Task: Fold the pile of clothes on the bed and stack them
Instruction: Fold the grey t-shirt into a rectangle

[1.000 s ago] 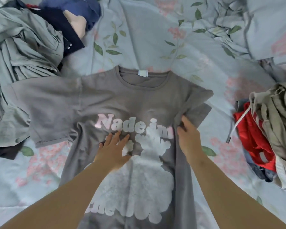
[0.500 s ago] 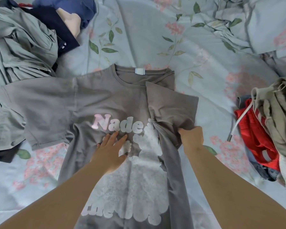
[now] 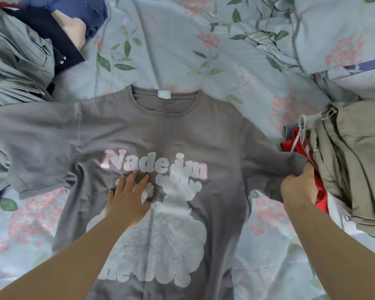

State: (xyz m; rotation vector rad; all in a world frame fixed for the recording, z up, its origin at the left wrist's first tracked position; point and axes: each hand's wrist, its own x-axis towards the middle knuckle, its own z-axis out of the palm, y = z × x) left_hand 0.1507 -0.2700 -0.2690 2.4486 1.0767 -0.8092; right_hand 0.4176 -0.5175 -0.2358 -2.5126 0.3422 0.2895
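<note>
A grey T-shirt [image 3: 160, 131] with pale printed lettering lies face up across the flowered bed sheet [image 3: 182, 50], collar away from me, both sleeves spread out. My left hand [image 3: 128, 198] presses flat on the chest print with straight fingers. My right hand [image 3: 298, 188] grips the end of the shirt's right sleeve, pulled out sideways against the heap on the right. A pile of unfolded clothes [image 3: 20, 59], grey-green and navy, lies at the upper left.
On the right lies a heap with khaki trousers [image 3: 351, 161] over a red garment [image 3: 299, 150]. A rumpled duvet [image 3: 333, 35] in the same flowered fabric fills the upper right corner.
The right sleeve was folded over the chest half a second ago; my right hand has pulled it back out to the right, and the shirt lies spread again. My left hand stayed put.
</note>
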